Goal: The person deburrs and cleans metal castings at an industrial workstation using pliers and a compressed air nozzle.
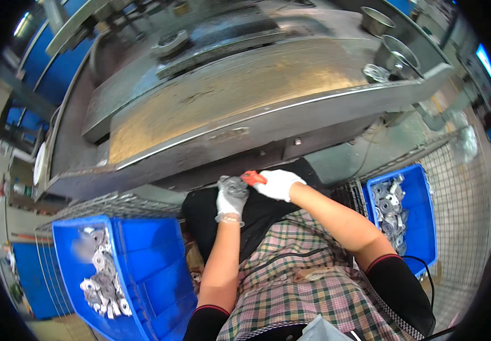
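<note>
In front of my lap, my left hand (232, 206), in a white glove, is closed round a grey metal casting (233, 185). Close beside it on the right, my gloved right hand (280, 185) grips an orange-red tool (253, 178). Only the tool's coloured body shows, and its working end cannot be made out. Tool and casting are very near each other; whether they touch is unclear. Both hands are above the black cloth (208, 219) over my legs, below the bench's front edge.
A metal-rimmed workbench (222, 108) spans the front, with metal pots (397, 55) at its far right. Blue bins holding grey castings stand on my left (157, 267) and right (424, 210). Wire mesh (461, 199) is beside the right bin.
</note>
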The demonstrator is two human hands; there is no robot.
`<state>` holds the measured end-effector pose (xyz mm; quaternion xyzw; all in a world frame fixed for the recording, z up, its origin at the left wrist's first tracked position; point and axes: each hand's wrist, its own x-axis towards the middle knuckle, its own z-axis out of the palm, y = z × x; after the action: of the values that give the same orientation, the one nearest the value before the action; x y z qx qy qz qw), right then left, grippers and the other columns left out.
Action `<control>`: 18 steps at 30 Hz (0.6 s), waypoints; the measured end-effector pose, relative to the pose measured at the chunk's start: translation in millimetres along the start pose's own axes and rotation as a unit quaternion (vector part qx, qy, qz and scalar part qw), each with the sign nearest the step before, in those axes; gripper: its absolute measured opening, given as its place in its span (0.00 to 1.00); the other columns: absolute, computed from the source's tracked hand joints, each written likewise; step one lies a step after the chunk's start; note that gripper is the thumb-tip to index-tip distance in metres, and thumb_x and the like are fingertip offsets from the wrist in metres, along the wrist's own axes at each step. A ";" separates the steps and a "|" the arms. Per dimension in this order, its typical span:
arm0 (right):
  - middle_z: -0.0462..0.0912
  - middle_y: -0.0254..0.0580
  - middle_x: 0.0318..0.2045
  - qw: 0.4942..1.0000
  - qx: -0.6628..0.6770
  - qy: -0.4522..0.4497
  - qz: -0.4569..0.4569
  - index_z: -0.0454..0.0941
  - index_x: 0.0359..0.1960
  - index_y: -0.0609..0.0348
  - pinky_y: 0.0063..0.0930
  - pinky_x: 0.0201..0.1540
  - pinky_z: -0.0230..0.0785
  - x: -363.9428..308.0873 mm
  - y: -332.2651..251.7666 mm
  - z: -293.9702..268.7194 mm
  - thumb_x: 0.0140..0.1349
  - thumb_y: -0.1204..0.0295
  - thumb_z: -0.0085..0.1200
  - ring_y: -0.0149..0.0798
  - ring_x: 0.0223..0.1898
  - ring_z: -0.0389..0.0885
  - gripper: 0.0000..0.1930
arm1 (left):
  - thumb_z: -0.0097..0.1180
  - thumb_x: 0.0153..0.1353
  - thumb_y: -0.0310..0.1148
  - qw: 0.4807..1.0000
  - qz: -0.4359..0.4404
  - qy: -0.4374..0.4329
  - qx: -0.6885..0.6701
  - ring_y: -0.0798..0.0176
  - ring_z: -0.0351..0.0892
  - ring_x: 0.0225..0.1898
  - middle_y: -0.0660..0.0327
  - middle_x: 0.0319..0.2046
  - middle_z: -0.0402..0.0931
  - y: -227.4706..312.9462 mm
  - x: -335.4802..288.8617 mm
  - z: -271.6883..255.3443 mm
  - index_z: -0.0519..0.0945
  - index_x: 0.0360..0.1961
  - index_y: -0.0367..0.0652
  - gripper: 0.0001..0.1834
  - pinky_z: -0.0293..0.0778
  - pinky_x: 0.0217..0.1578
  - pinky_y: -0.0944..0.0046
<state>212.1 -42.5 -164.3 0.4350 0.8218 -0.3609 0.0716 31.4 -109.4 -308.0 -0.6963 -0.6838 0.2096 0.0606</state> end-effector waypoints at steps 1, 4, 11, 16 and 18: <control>0.84 0.51 0.40 1.000 0.011 -0.022 0.011 0.76 0.46 0.54 0.44 0.45 0.74 -7.1 -2.6 -5.1 0.63 0.48 0.43 0.52 0.40 0.84 0.24 | 0.39 0.67 0.51 1.000 -0.010 0.025 0.007 0.49 0.69 0.59 0.58 0.53 0.75 0.9 -0.7 -5.0 0.77 0.53 0.51 0.23 0.60 0.62 0.45; 0.84 0.51 0.40 0.999 -0.006 -0.035 -0.007 0.76 0.48 0.56 0.45 0.46 0.74 -21.9 -3.9 -5.5 0.63 0.50 0.43 0.53 0.40 0.84 0.24 | 0.47 0.60 0.49 0.988 -0.059 0.142 0.000 0.48 0.74 0.52 0.56 0.40 0.78 -6.4 -4.0 4.2 0.81 0.38 0.50 0.17 0.68 0.53 0.47; 0.84 0.49 0.35 1.000 0.021 -0.015 0.017 0.78 0.39 0.49 0.47 0.43 0.73 -62.4 27.9 -12.8 0.61 0.51 0.45 0.57 0.39 0.83 0.18 | 0.51 0.52 0.41 0.985 0.016 0.170 -0.024 0.55 0.78 0.36 0.62 0.27 0.78 -5.5 -3.8 -32.4 0.78 0.20 0.57 0.08 0.68 0.39 0.54; 0.83 0.45 0.33 0.992 0.077 0.096 0.026 0.77 0.40 0.47 0.46 0.40 0.73 -99.7 34.6 -20.2 0.59 0.55 0.50 0.53 0.37 0.83 0.14 | 0.48 0.60 0.40 0.930 0.019 0.196 -0.311 0.56 0.77 0.42 0.62 0.35 0.80 -6.3 -5.6 -19.2 0.80 0.30 0.53 0.10 0.69 0.42 0.55; 0.83 0.46 0.33 0.989 0.083 0.121 0.013 0.77 0.40 0.47 0.46 0.41 0.73 -122.8 46.5 -31.5 0.58 0.57 0.53 0.53 0.38 0.82 0.13 | 0.47 0.63 0.41 0.617 0.011 0.117 -0.778 0.57 0.77 0.45 0.60 0.42 0.79 -7.1 0.2 -3.1 0.80 0.39 0.50 0.12 0.71 0.45 0.57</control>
<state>329.0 -86.5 -113.0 0.4903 0.7860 -0.3717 -0.0601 26.0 -108.1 -302.5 -0.5089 -0.5697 -0.4839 -0.4270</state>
